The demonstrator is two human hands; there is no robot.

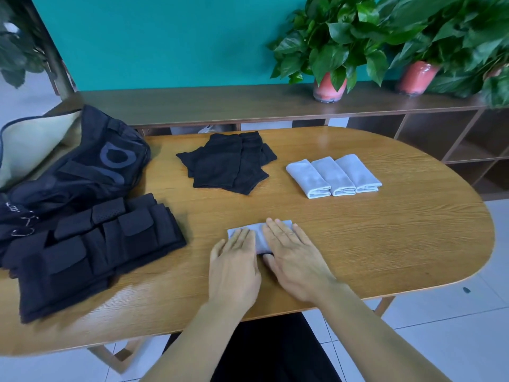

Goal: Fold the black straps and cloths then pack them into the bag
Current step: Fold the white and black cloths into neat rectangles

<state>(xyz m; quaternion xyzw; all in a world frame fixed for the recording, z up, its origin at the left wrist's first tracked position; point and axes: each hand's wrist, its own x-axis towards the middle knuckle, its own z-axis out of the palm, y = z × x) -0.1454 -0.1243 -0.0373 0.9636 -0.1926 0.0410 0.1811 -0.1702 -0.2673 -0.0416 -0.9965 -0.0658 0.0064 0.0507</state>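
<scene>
Grey cloth (260, 237) under both grips — left hand (234, 267), right hand (296, 257) flat, fingers spread, pressing.

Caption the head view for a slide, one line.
Both hands, left and right, press flat on a pale cloth beside three folded ones.

we see a teal wall (170, 37) behind a long, low wooden shelf unit (220, 106) with open cubbies along its right end. 2 leafy green plants in pink pots (329, 88) (416, 78) stand on the right part of its top, and more foliage (16, 51) shows at the far left. in front stands an oval wooden table (385, 230) on light wooden legs, over a floor of pale tiles (454, 340). soft light gleams off the tabletop.
</scene>
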